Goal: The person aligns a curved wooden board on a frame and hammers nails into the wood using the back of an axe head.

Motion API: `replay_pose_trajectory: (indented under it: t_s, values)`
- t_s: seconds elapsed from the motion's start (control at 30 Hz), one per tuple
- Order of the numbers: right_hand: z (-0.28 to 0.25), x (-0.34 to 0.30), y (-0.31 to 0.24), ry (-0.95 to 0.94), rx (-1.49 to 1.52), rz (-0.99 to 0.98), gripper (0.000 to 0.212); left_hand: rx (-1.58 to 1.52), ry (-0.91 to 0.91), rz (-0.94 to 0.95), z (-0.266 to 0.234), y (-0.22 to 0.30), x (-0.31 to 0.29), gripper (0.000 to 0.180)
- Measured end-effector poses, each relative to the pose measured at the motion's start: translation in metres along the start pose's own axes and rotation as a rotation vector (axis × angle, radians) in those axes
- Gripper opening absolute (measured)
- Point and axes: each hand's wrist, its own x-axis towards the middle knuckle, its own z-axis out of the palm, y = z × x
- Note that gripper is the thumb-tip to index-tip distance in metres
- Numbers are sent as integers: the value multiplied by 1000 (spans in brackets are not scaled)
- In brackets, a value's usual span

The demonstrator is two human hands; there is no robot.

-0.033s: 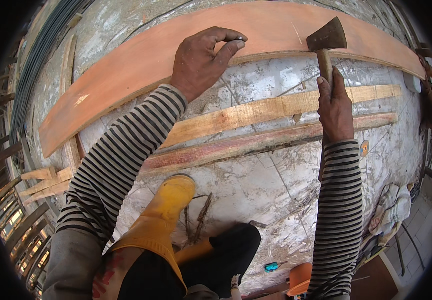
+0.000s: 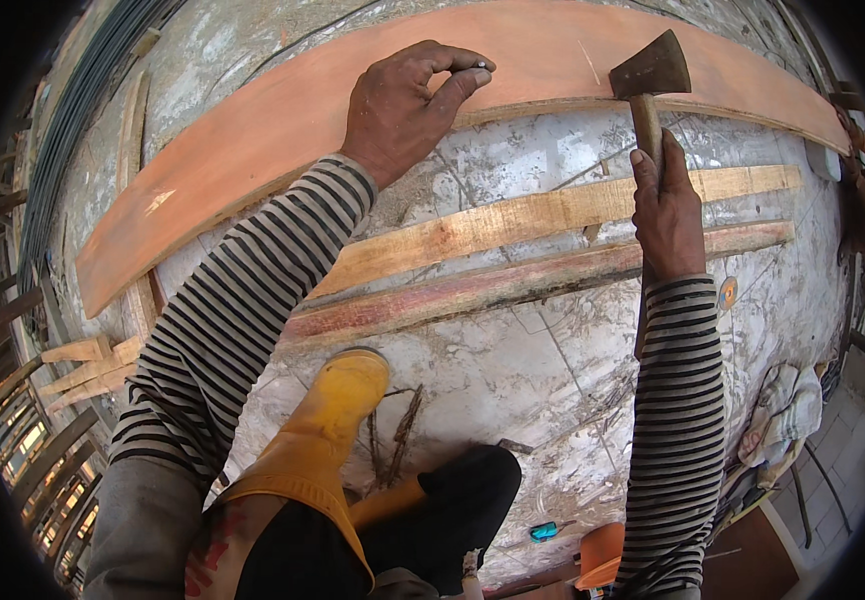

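Observation:
A long reddish plywood board (image 2: 283, 120) lies across the far side, curved by the lens. Over its near edge my left hand (image 2: 403, 112) is closed, thumb and forefinger pinching what looks like a small nail (image 2: 482, 66); only a bright end shows. My right hand (image 2: 669, 215) is wrapped round the wooden handle of a hatchet (image 2: 653, 68). The hatchet's dark metal head appears over the board's near edge, right of my left hand. The handle's lower end runs down beside my right sleeve.
Two long timber strips (image 2: 553, 212) lie on the stained tiled floor between me and the board. My yellow boot (image 2: 348, 385) stands nearer. Dark rods (image 2: 63, 140) and wood pieces (image 2: 93, 365) are at left, a cloth (image 2: 783, 410) at right, a small teal object (image 2: 544, 532) in front.
Both hands have shifted very slightly upward in the picture, the hatchet head a touch leftward too. Both grips look the same.

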Motion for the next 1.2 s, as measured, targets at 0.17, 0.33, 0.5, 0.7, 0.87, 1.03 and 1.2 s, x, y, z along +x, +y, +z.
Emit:
replay_pose_trajectory:
  t_s: [0.17,0.33,0.5,0.7,0.87,1.03,1.2]
  values:
    - [1,-4,-1,-28,48,92,51,95,-97,-55,25,1,16,32]
    - [2,-6,-4,-39,74,111,49,146,-95,-203,32,9,13,38]
    - [10,-10,-1,-38,84,111,51,151,-71,-186,35,2,10,37]
    - [13,-16,1,-36,116,107,52,195,-112,-168,36,7,10,33]
    - [15,-16,-3,-33,108,118,52,138,-68,-164,38,3,9,32]
    - [10,-18,-5,-61,112,177,53,177,-79,-180,41,9,10,35]
    - [14,-17,-6,-89,128,179,53,189,-76,-153,36,2,7,35]
